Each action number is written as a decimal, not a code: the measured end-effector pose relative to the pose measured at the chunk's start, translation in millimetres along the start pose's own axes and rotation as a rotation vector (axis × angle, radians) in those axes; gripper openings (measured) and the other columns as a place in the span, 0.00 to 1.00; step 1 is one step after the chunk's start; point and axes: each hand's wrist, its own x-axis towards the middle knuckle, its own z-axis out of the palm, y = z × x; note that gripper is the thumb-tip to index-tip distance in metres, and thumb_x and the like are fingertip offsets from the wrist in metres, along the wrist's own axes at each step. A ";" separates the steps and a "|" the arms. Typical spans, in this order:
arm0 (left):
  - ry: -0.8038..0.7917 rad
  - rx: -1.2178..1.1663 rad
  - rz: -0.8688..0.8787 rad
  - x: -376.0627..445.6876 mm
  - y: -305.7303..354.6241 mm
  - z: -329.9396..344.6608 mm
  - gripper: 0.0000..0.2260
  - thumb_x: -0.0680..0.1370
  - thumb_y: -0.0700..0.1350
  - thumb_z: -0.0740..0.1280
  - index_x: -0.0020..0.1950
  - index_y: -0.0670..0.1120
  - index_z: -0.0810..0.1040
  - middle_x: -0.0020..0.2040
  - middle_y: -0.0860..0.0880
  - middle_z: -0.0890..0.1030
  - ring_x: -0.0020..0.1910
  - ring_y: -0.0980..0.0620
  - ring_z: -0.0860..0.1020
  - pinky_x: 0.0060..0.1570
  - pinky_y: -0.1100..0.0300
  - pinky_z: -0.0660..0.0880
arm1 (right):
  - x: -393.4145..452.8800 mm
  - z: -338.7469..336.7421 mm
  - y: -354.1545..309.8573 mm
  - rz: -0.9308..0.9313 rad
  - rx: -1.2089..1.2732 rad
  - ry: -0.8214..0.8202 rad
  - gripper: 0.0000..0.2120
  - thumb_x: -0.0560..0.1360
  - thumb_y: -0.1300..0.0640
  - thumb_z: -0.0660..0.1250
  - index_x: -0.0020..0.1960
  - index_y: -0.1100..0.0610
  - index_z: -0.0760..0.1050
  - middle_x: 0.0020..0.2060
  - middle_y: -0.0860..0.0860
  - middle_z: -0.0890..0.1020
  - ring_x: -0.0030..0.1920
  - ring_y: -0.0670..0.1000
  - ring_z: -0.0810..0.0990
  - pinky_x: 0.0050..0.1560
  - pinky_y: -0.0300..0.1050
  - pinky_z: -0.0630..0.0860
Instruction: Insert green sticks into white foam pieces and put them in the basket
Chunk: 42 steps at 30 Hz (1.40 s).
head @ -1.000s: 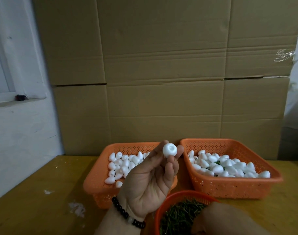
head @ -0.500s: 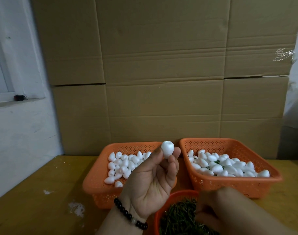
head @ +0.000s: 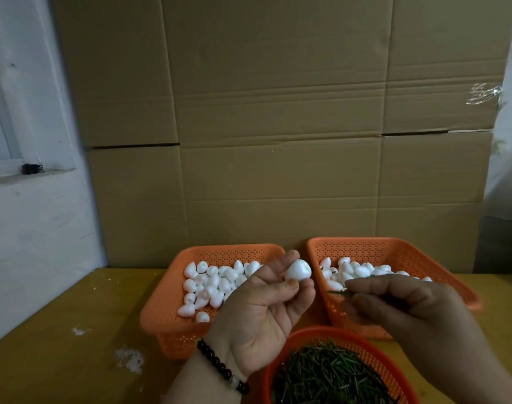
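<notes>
Left hand (head: 260, 313) had the white foam piece (head: 298, 270) pinched at its fingertips, palm up. At three o'clock of it, the right hand (head: 409, 310) pinched a green stick (head: 336, 292), tip just short of the foam. Behind sat two orange baskets (head: 161, 310) (head: 394, 249); the stick bowl (head: 365, 348) at six.

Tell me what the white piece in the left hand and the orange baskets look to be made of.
White piece: likely foam, matte and softly dimpled, with no shine. Left basket and right basket: apparently moulded plastic, slightly glossy, with regular perforations in the walls.
</notes>
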 end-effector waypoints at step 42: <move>0.059 -0.043 -0.146 -7.8 -27.2 23.1 0.10 0.74 0.41 0.66 0.52 0.43 0.84 0.58 0.42 0.82 0.45 0.48 0.83 0.43 0.56 0.79 | -1.1 17.7 18.1 -0.236 -0.229 0.237 0.04 0.67 0.53 0.69 0.37 0.44 0.78 0.35 0.35 0.83 0.36 0.38 0.82 0.38 0.26 0.74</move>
